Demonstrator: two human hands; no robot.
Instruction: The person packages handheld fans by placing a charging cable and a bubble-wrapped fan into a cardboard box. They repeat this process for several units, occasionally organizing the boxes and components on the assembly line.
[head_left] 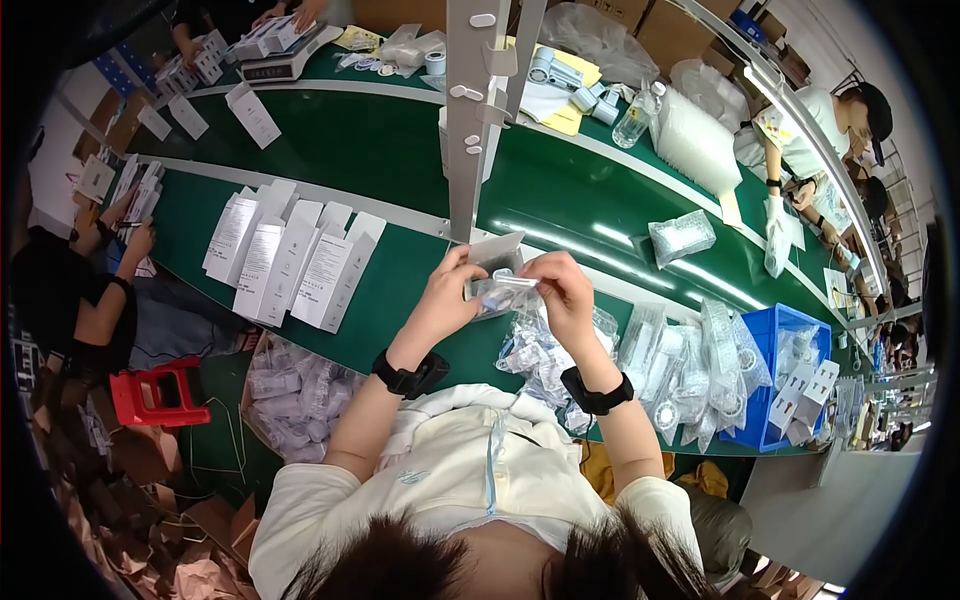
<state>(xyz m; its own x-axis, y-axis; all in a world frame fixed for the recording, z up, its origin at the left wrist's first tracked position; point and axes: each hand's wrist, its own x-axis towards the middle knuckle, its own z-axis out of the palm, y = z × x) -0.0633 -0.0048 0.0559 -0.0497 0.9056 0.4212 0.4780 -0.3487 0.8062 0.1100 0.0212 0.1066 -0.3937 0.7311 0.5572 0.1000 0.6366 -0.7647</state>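
My left hand (443,296) and my right hand (562,288) are raised over the green conveyor table (420,160), and both grip one small clear plastic bag (497,292) with a pale part inside. The left hand also pinches a small white card box (497,250) behind the bag. Each wrist wears a black band. Below my hands lies a heap of clear bagged parts (540,360).
A row of white flat boxes (290,260) lies to my left. A blue bin (775,385) with white parts stands at right, more clear bags (690,370) beside it. A grey metal post (467,120) rises ahead. Other people work at left, top and right. A red stool (155,392) sits on the floor.
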